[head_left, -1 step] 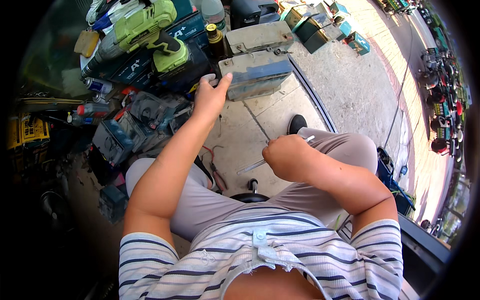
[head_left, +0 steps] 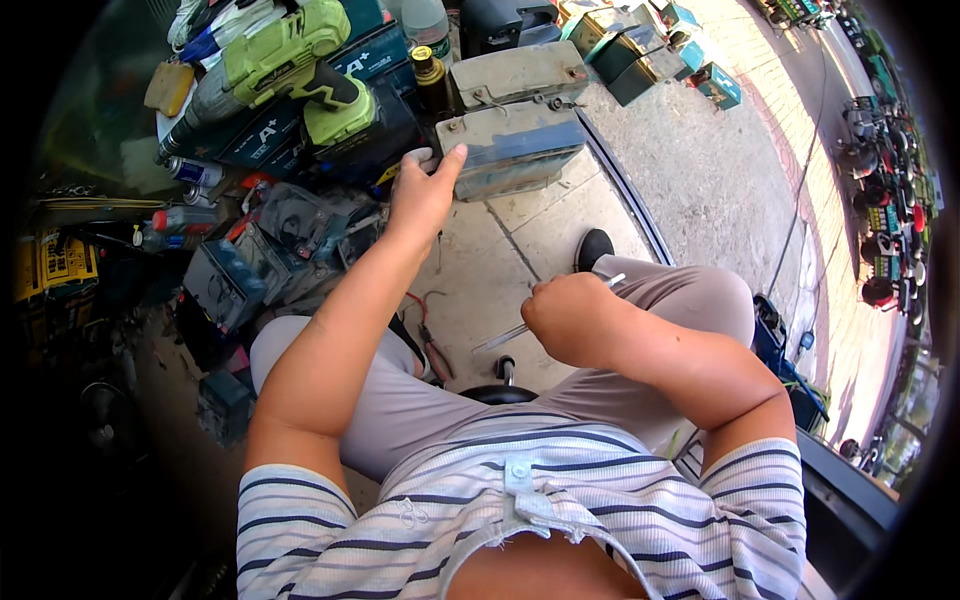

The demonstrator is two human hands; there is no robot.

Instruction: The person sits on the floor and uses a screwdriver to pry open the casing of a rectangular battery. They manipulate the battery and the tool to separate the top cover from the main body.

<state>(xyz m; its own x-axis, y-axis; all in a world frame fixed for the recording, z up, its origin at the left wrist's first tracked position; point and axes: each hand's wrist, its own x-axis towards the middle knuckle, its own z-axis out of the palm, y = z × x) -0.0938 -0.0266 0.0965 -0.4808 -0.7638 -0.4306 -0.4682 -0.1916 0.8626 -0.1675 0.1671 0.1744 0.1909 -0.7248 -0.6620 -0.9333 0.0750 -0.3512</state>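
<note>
A dusty grey car battery [head_left: 520, 150] with a dark blue band stands on the tiled floor ahead of me. My left hand [head_left: 420, 190] is at its left end, the thumb pressed against the corner and the fingers bent along the side, partly hidden. Closer to my body, over my right thigh, my right hand [head_left: 575, 315] is closed around a thin rod-like tool [head_left: 500, 338]. The tool's pale shaft points left and down, and a white end pokes out past the knuckles. The tool stays apart from the battery. Its exact kind cannot be made out.
Another dusty battery [head_left: 520, 75] stands behind. At upper left, a green cordless drill [head_left: 285, 50] lies on boxes beside a gold-capped bottle [head_left: 430, 75]. Pliers [head_left: 437, 358] lie on the floor near my left leg. Discarded battery cases [head_left: 225, 285] crowd the left; a metal track [head_left: 630, 195] runs right.
</note>
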